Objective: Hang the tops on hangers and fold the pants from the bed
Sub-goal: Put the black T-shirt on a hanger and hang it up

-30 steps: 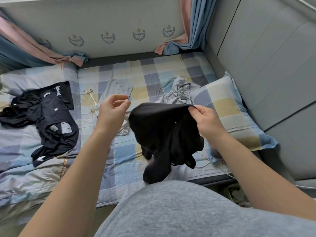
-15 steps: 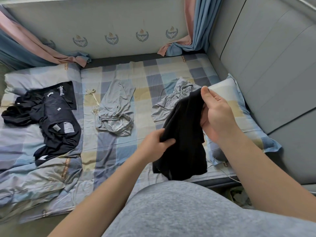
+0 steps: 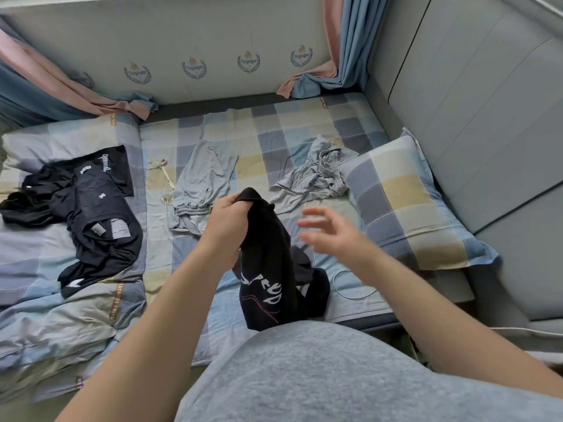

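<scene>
Your left hand (image 3: pixel 227 223) grips the black garment (image 3: pixel 268 269) by one end so it hangs free over the bed (image 3: pixel 198 300); your right hand (image 3: pixel 332 239) is released, fingers spread.

light: soft, even, cool daylight, moderately bright | shadows: faint, soft-edged beneath pillow (image 3: pixel 405 205) and black top (image 3: pixel 268 269) | blur: right hand (image 3: pixel 332 236) motion-smeared, the rest fairly sharp | distortion: wide-angle bowing of wall (image 3: pixel 182 32) toward the edges

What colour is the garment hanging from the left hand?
The garment in the left hand is black with pale lettering low down, seen in the head view.
</scene>
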{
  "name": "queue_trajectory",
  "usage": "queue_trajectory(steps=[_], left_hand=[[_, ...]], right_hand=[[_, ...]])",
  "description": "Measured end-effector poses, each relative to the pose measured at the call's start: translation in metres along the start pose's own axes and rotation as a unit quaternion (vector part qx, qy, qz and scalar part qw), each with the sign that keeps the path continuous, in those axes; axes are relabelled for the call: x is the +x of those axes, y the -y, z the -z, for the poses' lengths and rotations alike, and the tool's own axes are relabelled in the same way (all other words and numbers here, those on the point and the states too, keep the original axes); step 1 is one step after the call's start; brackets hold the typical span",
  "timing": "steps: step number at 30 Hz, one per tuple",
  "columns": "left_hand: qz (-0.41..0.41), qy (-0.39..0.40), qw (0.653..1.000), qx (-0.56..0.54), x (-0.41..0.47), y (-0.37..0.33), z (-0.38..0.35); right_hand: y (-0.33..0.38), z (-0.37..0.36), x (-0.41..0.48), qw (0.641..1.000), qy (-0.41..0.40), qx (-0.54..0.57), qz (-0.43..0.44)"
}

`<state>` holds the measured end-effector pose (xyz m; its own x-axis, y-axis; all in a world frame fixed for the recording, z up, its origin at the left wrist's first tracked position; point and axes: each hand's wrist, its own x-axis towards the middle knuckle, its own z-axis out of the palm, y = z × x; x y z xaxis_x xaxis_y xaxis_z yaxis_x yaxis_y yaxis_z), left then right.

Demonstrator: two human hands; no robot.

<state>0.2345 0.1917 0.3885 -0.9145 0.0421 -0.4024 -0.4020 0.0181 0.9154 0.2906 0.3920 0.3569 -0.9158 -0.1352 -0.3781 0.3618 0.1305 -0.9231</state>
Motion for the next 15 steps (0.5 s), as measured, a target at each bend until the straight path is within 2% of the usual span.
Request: queue_trajectory(steps=[2,4,6,8,12,15], left_hand=[[0.007,0.015,0.999,-0.031,-0.005,-0.004,-0.003],[0.008,0.034,0.998,-0.052,-0.008,-0.009,-0.005],[-0.001,0.041,0.997,-0.059,-0.008,-0.014,-0.003],[-0.005,0.013,0.998,-0.061,-0.007,-0.019,0.002],[0.009,-0.094,0.990,-0.108,0.002,-0.019,0.021],[0.015,-0.069,0.991,-0.113,0.006,-0.011,0.026]], right_hand=[[-0.015,-0.017,0.002,0.994,0.067,-0.085,-0.005],[-0.027,-0.030,0.009,0.988,0.088,-0.128,-0.005],[-0.031,-0.033,0.017,0.986,0.055,-0.157,0.008],[-0.028,-0.025,0.022,0.984,0.020,-0.174,0.034],[-0.010,0.002,0.017,0.985,-0.017,-0.160,0.066],[0.013,0.017,0.012,0.995,-0.045,-0.064,0.067]])
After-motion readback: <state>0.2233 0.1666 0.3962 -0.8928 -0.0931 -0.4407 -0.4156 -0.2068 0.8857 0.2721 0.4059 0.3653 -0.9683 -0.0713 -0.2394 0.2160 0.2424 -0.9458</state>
